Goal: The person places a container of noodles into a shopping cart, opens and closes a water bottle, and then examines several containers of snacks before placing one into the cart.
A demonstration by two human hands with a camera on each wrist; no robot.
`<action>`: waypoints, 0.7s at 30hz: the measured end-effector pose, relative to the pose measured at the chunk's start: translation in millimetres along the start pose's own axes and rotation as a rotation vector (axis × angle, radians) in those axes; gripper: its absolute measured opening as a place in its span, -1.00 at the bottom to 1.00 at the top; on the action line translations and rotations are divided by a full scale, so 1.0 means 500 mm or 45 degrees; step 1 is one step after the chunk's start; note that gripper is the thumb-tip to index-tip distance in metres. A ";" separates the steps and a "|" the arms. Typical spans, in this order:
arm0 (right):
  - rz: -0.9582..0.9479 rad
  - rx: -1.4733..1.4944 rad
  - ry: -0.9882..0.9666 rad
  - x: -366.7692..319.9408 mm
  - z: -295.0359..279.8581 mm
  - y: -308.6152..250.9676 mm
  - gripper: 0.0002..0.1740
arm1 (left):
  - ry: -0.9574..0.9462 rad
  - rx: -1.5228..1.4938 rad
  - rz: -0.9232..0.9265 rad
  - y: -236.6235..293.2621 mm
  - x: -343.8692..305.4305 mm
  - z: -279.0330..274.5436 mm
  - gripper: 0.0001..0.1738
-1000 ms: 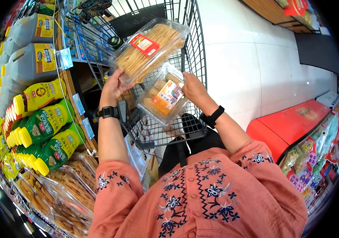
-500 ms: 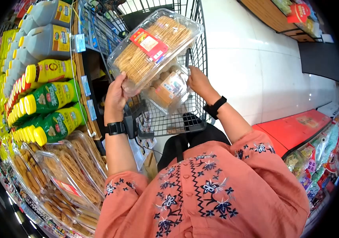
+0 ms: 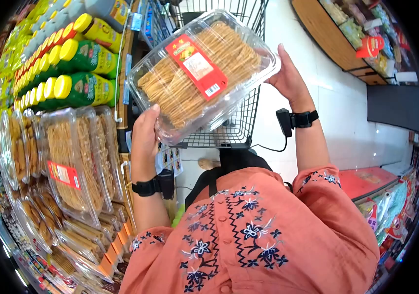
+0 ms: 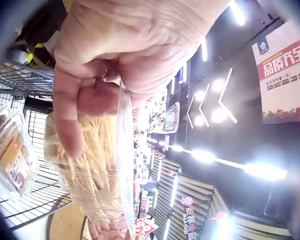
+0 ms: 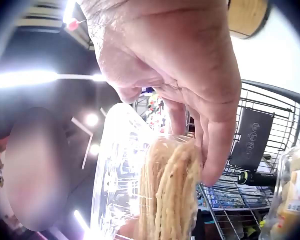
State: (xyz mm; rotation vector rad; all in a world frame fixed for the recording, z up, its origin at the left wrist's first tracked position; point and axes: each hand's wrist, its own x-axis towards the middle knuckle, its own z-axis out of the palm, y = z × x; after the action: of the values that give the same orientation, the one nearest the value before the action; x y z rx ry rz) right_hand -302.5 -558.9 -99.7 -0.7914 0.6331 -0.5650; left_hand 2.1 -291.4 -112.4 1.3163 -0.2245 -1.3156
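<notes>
A clear plastic box of thin brown stick snacks [image 3: 204, 63], with a red label across its lid, is tilted in front of me over the shopping cart [image 3: 224, 132]. My left hand [image 3: 145, 134] grips its near left corner, thumb on top; in the left wrist view the fingers [image 4: 70, 135] curl over its side. At the far right end, my right hand [image 3: 290, 81] has its thumb raised and its fingers extended partly behind the box. The right wrist view shows those fingers [image 5: 212, 150] right alongside the box's end. A smaller clear box of round brown pastries [image 4: 15, 160] sits in the cart.
To the left, a shelf holds stacked stick-snack boxes [image 3: 69, 161], green bottles with yellow caps [image 3: 84, 90] and price tags along its edge. White tiled floor [image 3: 351, 122] lies to the right, with a wooden display counter [image 3: 332, 39] beyond and a red case [image 3: 366, 181] nearer.
My right hand has let go of the smaller pastry box and moved up to the right end of the stick-snack box. The left hand keeps its grip; that box is now closer to my view.
</notes>
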 end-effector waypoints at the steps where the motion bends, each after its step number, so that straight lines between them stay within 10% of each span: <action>1: 0.031 -0.105 -0.008 -0.016 0.015 -0.004 -0.30 | 0.014 0.030 0.013 -0.007 -0.022 -0.012 -0.61; 21: -0.040 -0.390 -0.485 -0.231 0.265 0.063 -0.22 | 0.458 0.267 0.388 -0.024 -0.479 -0.064 -0.45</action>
State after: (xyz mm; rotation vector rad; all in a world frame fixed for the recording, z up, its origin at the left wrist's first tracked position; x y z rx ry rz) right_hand -281.2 -401.7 -17.9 -1.1648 0.3576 -0.3344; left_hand -62.4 -83.6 -6.5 1.6002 -0.3040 -0.7996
